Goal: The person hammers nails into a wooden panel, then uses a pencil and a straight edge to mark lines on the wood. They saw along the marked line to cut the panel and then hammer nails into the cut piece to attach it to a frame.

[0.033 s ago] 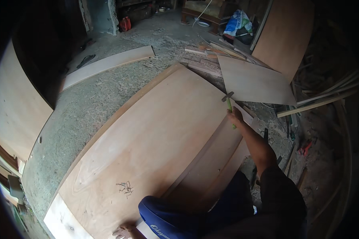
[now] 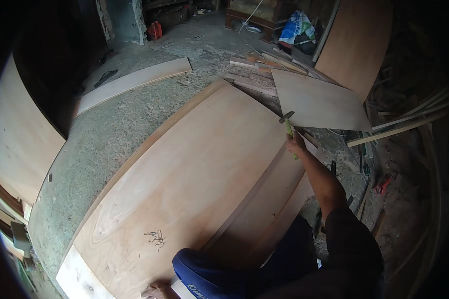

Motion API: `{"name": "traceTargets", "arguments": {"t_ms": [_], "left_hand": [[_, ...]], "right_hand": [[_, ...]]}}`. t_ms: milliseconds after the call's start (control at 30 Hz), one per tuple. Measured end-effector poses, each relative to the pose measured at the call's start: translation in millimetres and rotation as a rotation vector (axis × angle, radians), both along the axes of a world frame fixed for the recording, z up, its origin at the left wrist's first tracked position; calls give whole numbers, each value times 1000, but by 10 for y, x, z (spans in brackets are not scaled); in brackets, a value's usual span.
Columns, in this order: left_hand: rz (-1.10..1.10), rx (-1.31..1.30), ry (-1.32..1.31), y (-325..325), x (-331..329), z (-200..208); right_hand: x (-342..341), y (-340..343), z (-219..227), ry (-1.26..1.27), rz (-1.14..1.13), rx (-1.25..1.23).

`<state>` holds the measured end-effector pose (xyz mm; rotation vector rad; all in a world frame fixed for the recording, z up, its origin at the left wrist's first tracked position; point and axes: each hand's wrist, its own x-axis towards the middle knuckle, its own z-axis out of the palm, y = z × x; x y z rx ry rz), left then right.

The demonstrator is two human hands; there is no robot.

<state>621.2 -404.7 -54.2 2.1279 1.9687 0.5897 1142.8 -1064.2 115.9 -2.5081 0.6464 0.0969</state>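
Observation:
My right hand (image 2: 297,143) is closed around the green handle of a hammer (image 2: 288,122), its dark metal head raised over the far right corner of a large plywood panel (image 2: 194,154). At the bottom of the view my left hand (image 2: 159,290) rests on the near part of the panel, its fingers apart and partly cut off by the edge. A small scattered pile of nails (image 2: 156,238) lies on the panel, ahead of my left hand. My knee in blue cloth (image 2: 199,271) is against the panel's near side.
A long narrow board (image 2: 134,82) lies on the rough concrete floor beyond. Another plywood sheet (image 2: 319,102) lies over wooden strips at the far right, beside a leaning sheet (image 2: 356,45). On the left stands a pale panel (image 2: 20,134). Red-handled pliers (image 2: 382,186) lie right.
The hammer and my right hand have shifted very slightly to the right. My left hand stays on the panel, and the nails lie as before.

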Motion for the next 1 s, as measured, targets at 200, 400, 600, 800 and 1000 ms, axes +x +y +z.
{"name": "traceTargets", "arguments": {"t_ms": [200, 400, 600, 800, 1000], "left_hand": [[188, -100, 159, -318, 273, -166], [420, -97, 248, -230, -162, -46], [413, -204, 104, -315, 480, 349], [524, -176, 106, -227, 364, 694], [539, -226, 46, -393, 307, 469]], "right_hand": [[732, -899, -264, -25, 21, -443], [1582, -356, -836, -69, 184, -444], [2056, -2071, -1728, -93, 392, -424], [2488, -2061, -2058, 10, 383, -705], [2565, -1823, -1675, -28, 391, -706]]}}
